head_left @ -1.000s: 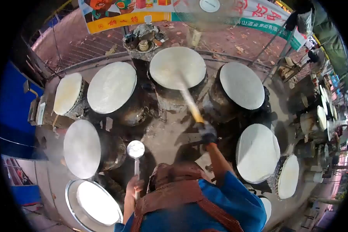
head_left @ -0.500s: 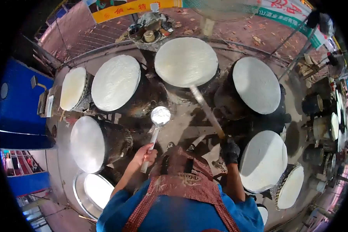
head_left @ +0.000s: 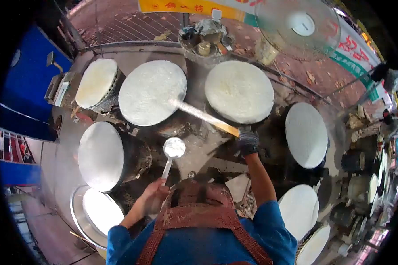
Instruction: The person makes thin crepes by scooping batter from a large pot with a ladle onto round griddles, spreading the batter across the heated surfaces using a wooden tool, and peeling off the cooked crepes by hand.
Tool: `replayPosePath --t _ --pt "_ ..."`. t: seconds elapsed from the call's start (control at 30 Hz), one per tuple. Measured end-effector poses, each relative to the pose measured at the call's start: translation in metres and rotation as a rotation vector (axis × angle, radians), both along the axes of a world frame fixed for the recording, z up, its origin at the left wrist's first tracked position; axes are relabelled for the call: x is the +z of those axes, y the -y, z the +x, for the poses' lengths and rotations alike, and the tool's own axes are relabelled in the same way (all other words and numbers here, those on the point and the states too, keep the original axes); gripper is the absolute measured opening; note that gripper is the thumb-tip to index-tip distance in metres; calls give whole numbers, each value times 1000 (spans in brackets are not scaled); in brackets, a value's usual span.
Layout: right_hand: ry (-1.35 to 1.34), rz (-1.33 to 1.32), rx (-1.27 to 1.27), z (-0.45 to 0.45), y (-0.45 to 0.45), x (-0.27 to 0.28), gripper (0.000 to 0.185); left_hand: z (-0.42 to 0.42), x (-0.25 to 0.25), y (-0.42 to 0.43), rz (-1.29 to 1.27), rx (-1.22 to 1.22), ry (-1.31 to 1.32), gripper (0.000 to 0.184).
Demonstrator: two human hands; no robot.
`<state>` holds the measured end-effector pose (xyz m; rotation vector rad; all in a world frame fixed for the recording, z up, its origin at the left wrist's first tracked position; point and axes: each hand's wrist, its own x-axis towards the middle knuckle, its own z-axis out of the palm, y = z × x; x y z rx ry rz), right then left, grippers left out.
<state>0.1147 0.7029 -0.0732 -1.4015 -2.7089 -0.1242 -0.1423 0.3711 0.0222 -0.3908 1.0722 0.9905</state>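
My left hand (head_left: 156, 189) is closed around the handle of a ladle (head_left: 174, 148), whose bowl holds something white. My right hand (head_left: 247, 143), in a dark glove, grips the wooden end of a long stick (head_left: 204, 116) coated in white. The far end of the stick reaches over the edge of the upper-left round griddle (head_left: 152, 88), which is covered with a white, batter-like layer. Just beyond my right hand is another white-covered griddle (head_left: 239, 92). Whether the stick's tip presses into the layer I cannot tell.
Around me stand more white-topped griddles at the left (head_left: 101, 156), far left (head_left: 96, 84), right (head_left: 306, 135) and lower right (head_left: 299, 211). A metal basin (head_left: 77, 216) with white contents sits lower left. A wire fence (head_left: 141, 27) runs behind.
My right hand and the stick have swung left, from the far middle griddle to the one left of it. The view has turned left. The ladle stays in my left hand.
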Motion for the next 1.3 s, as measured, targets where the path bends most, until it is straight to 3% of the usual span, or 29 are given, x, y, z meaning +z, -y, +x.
replayPosePath --t 0.03,0.1,0.13,0.2,0.23,0.27,0.33,0.4,0.43,0.53,0.67,0.7,0.73,0.77,0.87,0.93,0.97,1.0,1.1,1.13,1.17,1.23,1.3 --pt "47 -120 79 -18 -16 42 34 4 4 3 -56 60 14 22" --pt "-97 -14 258 -22 -48 21 31 5 -17 11 1 234 377 32" --pt "-7 -54 257 -22 -61 11 32 11 -23 16 23 325 569 38" --pt "168 -123 253 -29 -93 0 34 27 -25 17 -14 418 589 43" --pt "184 -161 252 -34 -105 20 35 31 -23 12 -26 456 590 46" --pt "204 -203 247 -34 -114 42 36 42 -14 10 174 467 460 21" --pt "114 -220 222 -27 -144 55 38 51 -13 3 132 562 433 20" --pt "-50 -33 206 -5 -211 25 34 57 -8 -3 133 633 484 15" --pt "-208 5 210 4 -230 51 31 59 -8 -2 139 645 514 15" --pt "212 260 98 23 -309 99 36 59 -6 3 171 685 546 15" --pt "-137 431 381 2 -344 202 34 56 -5 26 277 730 581 19" --pt "-155 422 442 -20 -340 229 33 54 -10 43 321 743 614 21" --pt "-130 401 459 -47 -330 253 32 50 -7 49 167 763 583 38" --pt "-59 379 451 -77 -315 277 32 48 -10 62 226 798 603 30" --pt "155 313 424 -188 -247 329 29 40 2 92 319 818 598 26" --pt "129 226 412 -261 -229 324 26 38 7 112 270 849 487 25" --pt "302 170 431 -302 -217 326 31 39 1 126 305 879 580 17" --pt "479 115 448 -343 -200 328 35 39 2 135 299 911 514 7" --pt "374 132 601 -449 -133 314 29 41 9 155 206 984 336 12" --pt "325 141 654 -487 -112 312 27 43 -4 167 250 1011 492 10" --pt "275 151 708 -527 -93 311 26 45 0 169 287 1054 476 9" --pt "110 139 763 -604 -58 318 29 44 22 156 234 1089 194 17" --pt "-47 231 970 -632 -29 343 27 42 9 158 354 1227 466 34"
